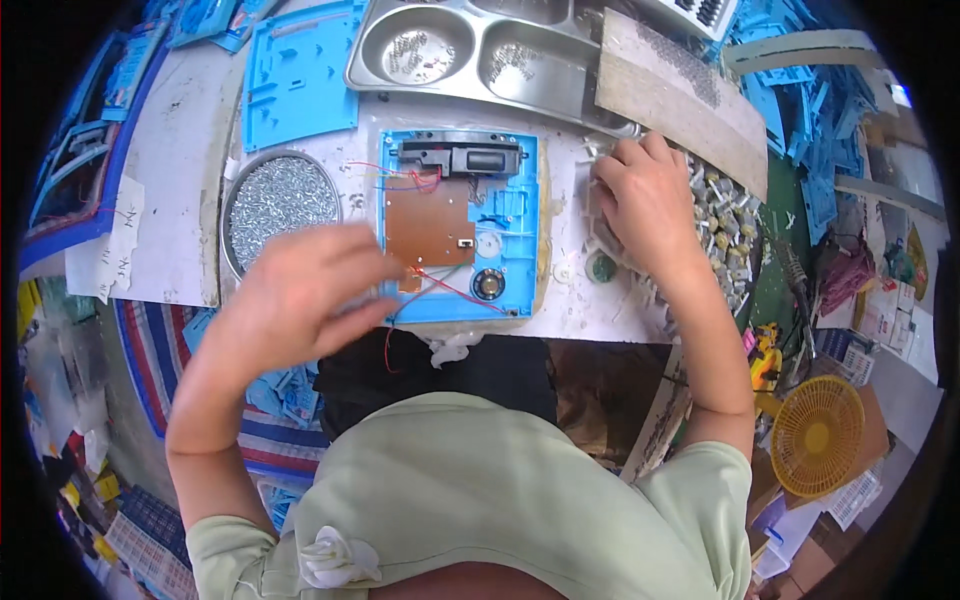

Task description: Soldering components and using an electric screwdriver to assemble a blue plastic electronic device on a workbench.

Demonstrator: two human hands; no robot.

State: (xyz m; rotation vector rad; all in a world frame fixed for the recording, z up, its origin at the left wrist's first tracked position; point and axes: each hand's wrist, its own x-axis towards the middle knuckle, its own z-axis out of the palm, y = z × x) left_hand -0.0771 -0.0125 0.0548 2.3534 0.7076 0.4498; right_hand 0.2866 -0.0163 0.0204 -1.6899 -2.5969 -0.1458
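Observation:
A blue plastic casing (pixel 528 285) lies on the table in front of me. Inside it are a brown circuit board (pixel 425 228), a black module (pixel 470 157) along the far edge and a round speaker (pixel 489 285) at the near right. Thin red wires (pixel 455 289) run across its near side. My left hand (pixel 310 290) is blurred over the casing's near left corner, so its grip is unclear. My right hand (pixel 645 190) reaches to the left edge of a heap of small white and yellowish parts (pixel 722 230). Its fingers are bent together, their tips partly hidden.
A round bowl of screws (pixel 283 207) stands to the left, beside a blue panel (pixel 303 80). A metal compartment tray (pixel 480 95) and a flat board (pixel 690 100) lie at the back. Blue casings (pixel 810 130) pile at the far right. A yellow basket (pixel 817 437) sits lower right.

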